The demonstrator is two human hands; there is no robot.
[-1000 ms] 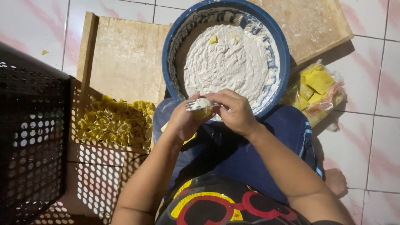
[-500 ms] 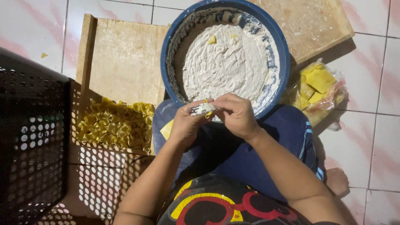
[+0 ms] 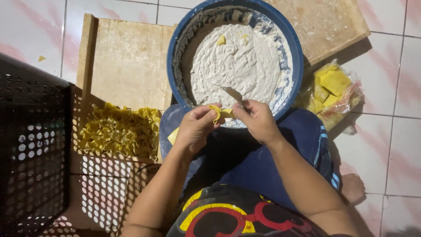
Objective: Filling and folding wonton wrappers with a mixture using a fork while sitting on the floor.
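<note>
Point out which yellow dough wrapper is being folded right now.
The small folded wrapper pinched between left hand and right hand, unlike the finished pile or bagged squares.

You have one view only, from the camera on your head. It looks almost straight down over your lap at the tiled floor [image 3: 394, 145], close enough that your forearms fill the lower frame. The blue basin [image 3: 175, 57] sits at top centre, the black crate [image 3: 30, 145] at left.
</note>
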